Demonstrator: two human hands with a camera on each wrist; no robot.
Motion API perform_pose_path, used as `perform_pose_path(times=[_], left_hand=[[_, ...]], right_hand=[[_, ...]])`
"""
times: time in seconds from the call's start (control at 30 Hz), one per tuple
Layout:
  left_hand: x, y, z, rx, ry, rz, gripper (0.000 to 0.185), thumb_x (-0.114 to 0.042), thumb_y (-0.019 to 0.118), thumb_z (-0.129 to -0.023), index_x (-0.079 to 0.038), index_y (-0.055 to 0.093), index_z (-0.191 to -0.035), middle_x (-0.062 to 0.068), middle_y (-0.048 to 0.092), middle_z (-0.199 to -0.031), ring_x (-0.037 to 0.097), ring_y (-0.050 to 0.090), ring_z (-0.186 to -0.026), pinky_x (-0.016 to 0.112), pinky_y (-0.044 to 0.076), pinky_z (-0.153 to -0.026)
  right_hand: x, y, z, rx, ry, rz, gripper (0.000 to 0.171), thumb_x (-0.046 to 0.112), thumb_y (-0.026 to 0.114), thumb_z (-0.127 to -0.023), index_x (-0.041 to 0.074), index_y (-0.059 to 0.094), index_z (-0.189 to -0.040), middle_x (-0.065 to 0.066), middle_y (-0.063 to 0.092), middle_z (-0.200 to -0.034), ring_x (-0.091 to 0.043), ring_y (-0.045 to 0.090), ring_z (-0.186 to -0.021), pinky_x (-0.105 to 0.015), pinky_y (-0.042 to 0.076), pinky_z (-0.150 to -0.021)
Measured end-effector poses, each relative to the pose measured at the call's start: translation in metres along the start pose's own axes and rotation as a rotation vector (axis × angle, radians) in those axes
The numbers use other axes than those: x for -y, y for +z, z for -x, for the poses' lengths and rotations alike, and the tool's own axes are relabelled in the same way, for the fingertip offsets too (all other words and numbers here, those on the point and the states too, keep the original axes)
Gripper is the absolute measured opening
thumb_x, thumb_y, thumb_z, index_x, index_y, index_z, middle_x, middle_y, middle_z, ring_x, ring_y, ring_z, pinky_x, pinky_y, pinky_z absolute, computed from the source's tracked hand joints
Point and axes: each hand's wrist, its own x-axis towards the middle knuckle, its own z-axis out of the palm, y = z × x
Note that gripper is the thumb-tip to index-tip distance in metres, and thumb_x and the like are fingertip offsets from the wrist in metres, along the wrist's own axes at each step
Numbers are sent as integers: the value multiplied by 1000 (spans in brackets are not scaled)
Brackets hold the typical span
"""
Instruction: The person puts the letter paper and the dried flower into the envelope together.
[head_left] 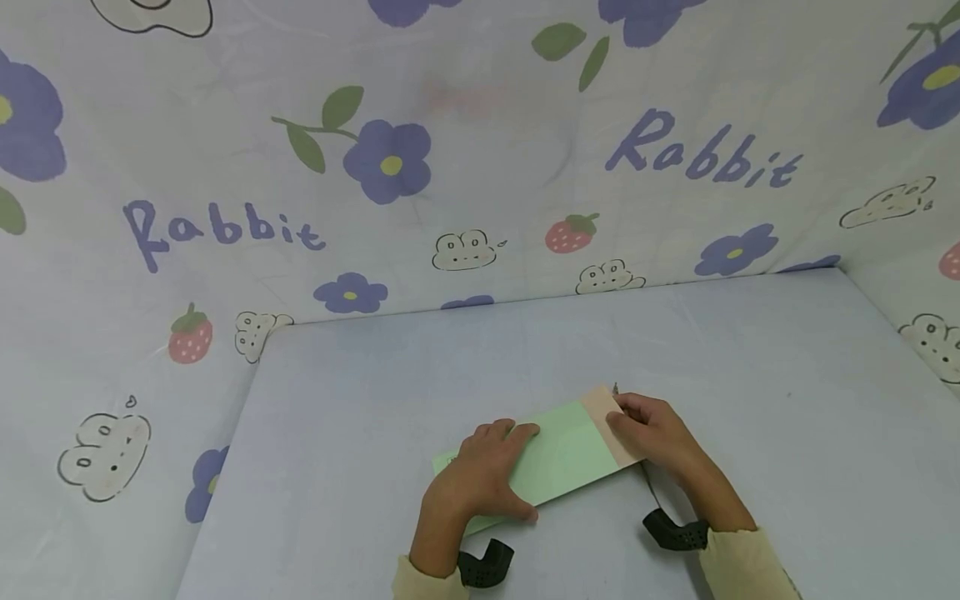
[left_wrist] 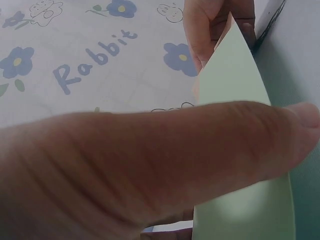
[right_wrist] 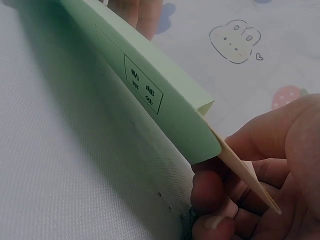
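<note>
A pale green envelope [head_left: 558, 462] lies slanted on the table, its printed box showing in the right wrist view [right_wrist: 145, 85]. My left hand [head_left: 510, 471] grips its left half, fingers over the far edge and thumb [left_wrist: 150, 160] across the near side. A tan sheet [head_left: 611, 421] sticks out of the envelope's right end. My right hand [head_left: 618, 414] pinches this sheet [right_wrist: 245, 175] between thumb and fingers [right_wrist: 280, 145]. The envelope [left_wrist: 240, 100] is lifted slightly at that end.
The table [head_left: 375, 400] is a pale grey-lavender surface. A cloth printed with flowers, strawberries and the word "Rabbit" [head_left: 225, 229] hangs behind it and on both sides. Black wrist mounts [head_left: 486, 565] [head_left: 675, 533] sit near the front edge.
</note>
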Motion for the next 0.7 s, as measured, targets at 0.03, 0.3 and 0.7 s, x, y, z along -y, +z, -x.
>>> perform_pose_path(times=[0.03, 0.3, 0.7], left_hand=[[0, 0, 0, 0, 0, 0, 100, -39, 94, -67, -17, 43, -150, 11, 45, -145, 30, 42, -133, 50, 37, -106], [1, 1, 1, -6, 1, 8, 100, -38, 94, -67, -17, 43, -149, 12, 45, -146, 30, 41, -134, 50, 37, -106], [1, 1, 1, -7, 2, 9, 100, -39, 94, -66, -17, 43, -149, 11, 45, -146, 29, 41, -134, 50, 37, -106]], right_hand=[[0, 0, 0, 3, 2, -2, 44, 16, 56, -102, -11, 52, -137, -22, 65, -120, -18, 62, -90, -32, 50, -77], [-2, 0, -1, 10, 7, -14, 41, 15, 55, -102, -10, 55, -135, -19, 67, -114, -18, 62, -86, -31, 50, -74], [-5, 0, -2, 17, 8, -28, 41, 14, 55, -103, -10, 54, -135, -17, 67, -111, -19, 62, -85, -31, 51, -72]])
